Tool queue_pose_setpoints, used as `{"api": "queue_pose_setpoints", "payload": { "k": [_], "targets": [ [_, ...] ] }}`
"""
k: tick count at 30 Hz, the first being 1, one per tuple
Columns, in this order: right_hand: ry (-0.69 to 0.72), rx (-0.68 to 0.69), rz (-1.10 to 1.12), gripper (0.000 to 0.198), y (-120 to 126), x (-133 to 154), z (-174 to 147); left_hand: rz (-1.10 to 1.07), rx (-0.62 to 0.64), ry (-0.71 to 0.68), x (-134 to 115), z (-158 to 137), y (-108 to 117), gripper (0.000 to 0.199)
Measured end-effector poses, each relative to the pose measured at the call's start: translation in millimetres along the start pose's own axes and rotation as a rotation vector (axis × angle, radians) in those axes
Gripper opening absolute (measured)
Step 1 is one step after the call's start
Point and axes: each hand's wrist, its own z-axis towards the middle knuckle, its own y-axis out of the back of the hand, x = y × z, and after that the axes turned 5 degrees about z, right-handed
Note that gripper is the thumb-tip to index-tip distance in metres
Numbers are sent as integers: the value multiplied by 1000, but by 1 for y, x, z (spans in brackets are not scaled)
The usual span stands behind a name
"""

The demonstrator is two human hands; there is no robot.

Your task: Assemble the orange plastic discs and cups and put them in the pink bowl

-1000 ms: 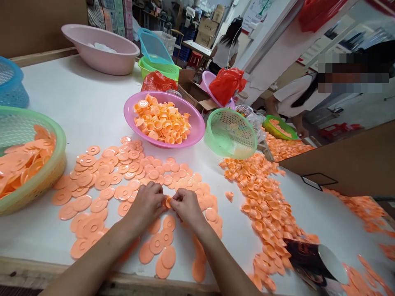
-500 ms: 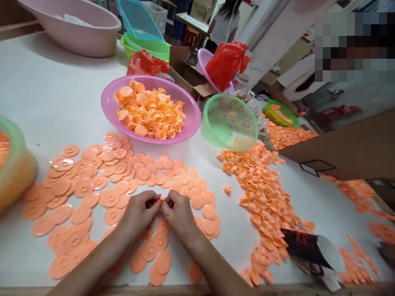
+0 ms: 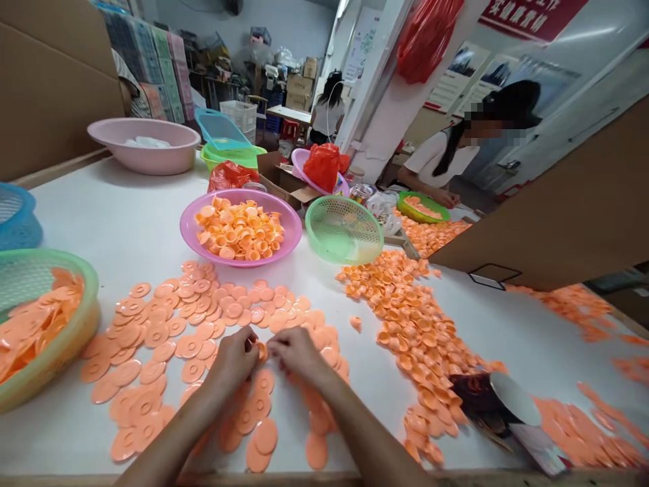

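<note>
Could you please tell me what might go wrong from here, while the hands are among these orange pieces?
The small orange piece at the left hand's fingertips could slip and be hard to find among the similarly coloured discs. Some loose discs lie near the front edge of the table, so a careless sweep might push them off. The lone cup-like piece, apart from the pile, might be overlooked.

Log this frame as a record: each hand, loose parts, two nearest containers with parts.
left hand: pinching a small orange piece
right hand: beside that piece, contact unclear
flat discs: scattered on the white table, around the hands
cup pile: loose, right of the hands
magenta basin: holds orange cup-shaped parts
light green basket: holds flat orange pieces, left edge
</note>
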Motion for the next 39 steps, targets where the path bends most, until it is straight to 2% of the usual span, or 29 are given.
{"api": "queue_pose_setpoints", "payload": {
  "k": [1,4,6,7,8,9,11,14,16,18,21,23,24,26,27,28,30,33,36,39],
  "targets": [
    [-18,-67,-18,8,25,0,12,-17,9,-2,0,-3,2,10],
    [-85,-363,-77,32,122,-16,62,-132,-6,-2,-7,-9,20,11],
    [-187,-531,-140,48,187,-44,98,-203,-90,17,-18,-5,42,13],
    [-282,-603,-183,57,214,-62,114,-218,-153,27,-25,3,56,14],
    [-459,-656,-287,64,235,-82,128,-222,-225,32,-32,13,70,15],
    [-581,-646,-352,68,251,-102,140,-213,-302,31,-38,28,84,15],
    [-685,-565,-435,72,266,-135,154,-203,-464,9,-47,66,109,16],
    [-615,-433,-505,70,254,-157,156,-263,-606,0,-48,128,128,21],
    [-555,-399,-540,69,234,-153,147,-231,-602,48,-46,157,131,25],
    [-507,-381,-551,68,213,-142,136,-172,-561,65,-48,166,130,34],
    [-427,-332,-533,66,189,-124,120,-70,-585,-17,-52,139,127,41],
    [-366,-344,-528,62,178,-112,107,10,-561,-106,-49,102,119,30],
    [-313,-388,-539,59,174,-107,99,37,-492,-157,-43,82,112,23],
    [-134,-479,-561,49,166,-96,79,40,-249,-257,-27,43,93,15],
    [-25,-479,-556,42,161,-91,67,41,-120,-304,-17,25,81,15],
    [74,-433,-541,36,155,-87,54,54,-11,-349,-8,11,70,17],
    [186,-241,-521,24,141,-82,29,115,145,-424,9,-11,49,24],
    [208,-22,-640,22,122,-80,5,235,254,-482,18,-23,28,36],
    [218,18,-802,18,113,-81,-1,333,260,-507,11,-22,18,31],
    [221,45,-832,15,117,-79,1,387,207,-517,3,-17,10,18]
  ]
}}
